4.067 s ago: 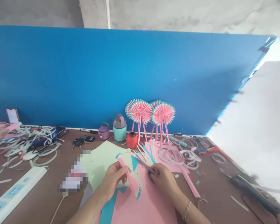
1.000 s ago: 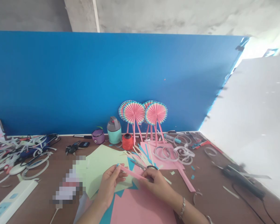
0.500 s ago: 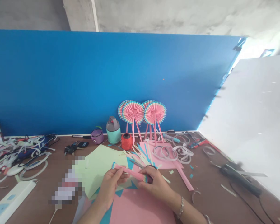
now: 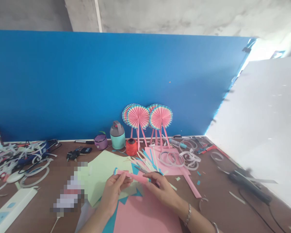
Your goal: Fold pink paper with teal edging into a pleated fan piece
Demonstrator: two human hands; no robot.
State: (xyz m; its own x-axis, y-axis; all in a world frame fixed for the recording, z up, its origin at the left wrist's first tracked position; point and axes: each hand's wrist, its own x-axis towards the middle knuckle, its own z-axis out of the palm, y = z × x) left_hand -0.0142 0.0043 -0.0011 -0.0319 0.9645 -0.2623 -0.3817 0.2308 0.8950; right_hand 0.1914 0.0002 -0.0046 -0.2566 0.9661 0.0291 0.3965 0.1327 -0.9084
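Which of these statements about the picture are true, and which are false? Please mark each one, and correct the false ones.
1. The left hand and the right hand both hold the folded pink strip. True.
2. The red object stands left of the turquoise container. False: the red object is to its right.
3. The round pink fans stand in front of the blue panel. True.
4. The bracelet nearest the hands is on the left wrist. False: it is on the right wrist.
5. The purple container is between the keys and the turquoise container. True.
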